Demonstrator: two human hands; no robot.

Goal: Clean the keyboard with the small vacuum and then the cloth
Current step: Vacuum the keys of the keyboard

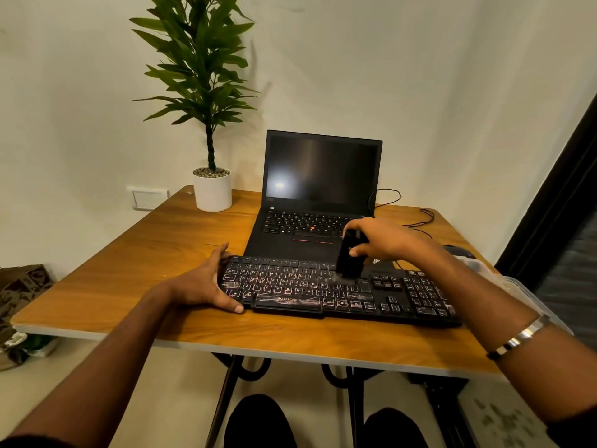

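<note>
A black keyboard (387, 292) lies across the front of the wooden table (129, 260). My right hand (378, 240) grips a small black vacuum (349, 257) held upright, its brush tip touching the keys near the keyboard's middle. My left hand (203, 282) holds the keyboard's left end, fingers along the far corner and thumb at the near edge. No cloth is visible.
An open black laptop (319, 189) stands just behind the keyboard. A potted plant in a white pot (212, 189) sits at the table's back left. Black cables (420, 218) trail at the back right. A clear plastic container (517, 286) sits at the right edge.
</note>
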